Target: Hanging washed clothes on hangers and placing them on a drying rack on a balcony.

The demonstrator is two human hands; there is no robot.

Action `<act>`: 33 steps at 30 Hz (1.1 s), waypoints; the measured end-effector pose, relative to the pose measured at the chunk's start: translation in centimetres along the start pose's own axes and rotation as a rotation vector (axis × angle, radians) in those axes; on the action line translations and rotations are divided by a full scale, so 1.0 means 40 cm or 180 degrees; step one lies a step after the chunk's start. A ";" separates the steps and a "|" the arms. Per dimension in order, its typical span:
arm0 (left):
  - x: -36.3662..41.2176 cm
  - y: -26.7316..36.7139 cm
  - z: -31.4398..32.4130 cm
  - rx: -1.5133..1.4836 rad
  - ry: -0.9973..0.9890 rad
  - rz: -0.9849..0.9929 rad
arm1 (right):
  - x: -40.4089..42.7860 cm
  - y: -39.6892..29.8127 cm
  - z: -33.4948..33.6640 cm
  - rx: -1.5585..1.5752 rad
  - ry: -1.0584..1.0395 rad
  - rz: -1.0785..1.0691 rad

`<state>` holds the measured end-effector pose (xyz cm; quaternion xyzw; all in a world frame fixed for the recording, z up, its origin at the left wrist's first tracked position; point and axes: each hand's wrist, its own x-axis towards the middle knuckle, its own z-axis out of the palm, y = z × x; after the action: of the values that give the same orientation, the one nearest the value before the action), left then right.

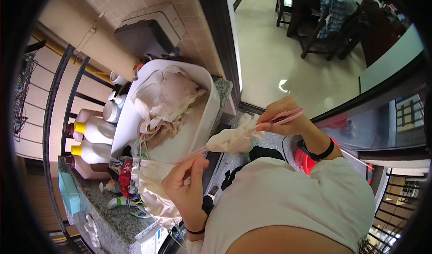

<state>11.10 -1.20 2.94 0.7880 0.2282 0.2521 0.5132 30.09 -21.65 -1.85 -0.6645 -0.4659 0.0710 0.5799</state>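
A pale cream garment (233,139), bunched and twisted, is stretched between my two hands in front of my body. My right hand (283,117) pinches its far end together with a folded pink strap (288,116). From the other end a thin pink strap (190,155) runs to my left hand (187,183), whose fingers are curled at it; the exact contact is partly hidden. A white basin (211,115) beside them holds crumpled wet-looking beige and off-white clothes (168,95). Off-white cloth (153,183) on green-edged hangers (145,149) lies next to my left hand.
White bottles with yellow caps (98,130) and a teal container (68,193) stand at the left of the granite counter (101,203). Small coloured garments (126,178) lie there. A dark door frame (219,34) rises beyond the basin. A red tub (303,157) sits by my right arm.
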 end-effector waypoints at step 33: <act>0.006 -0.004 -0.036 0.0684 0.0773 0.0569 | 0.043 -0.017 0.207 0.0121 -0.0075 -0.0212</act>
<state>10.37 0.02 3.31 0.8192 0.2433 0.3642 0.3703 25.41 -14.68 -3.15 -0.6366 -0.4931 0.0682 0.5890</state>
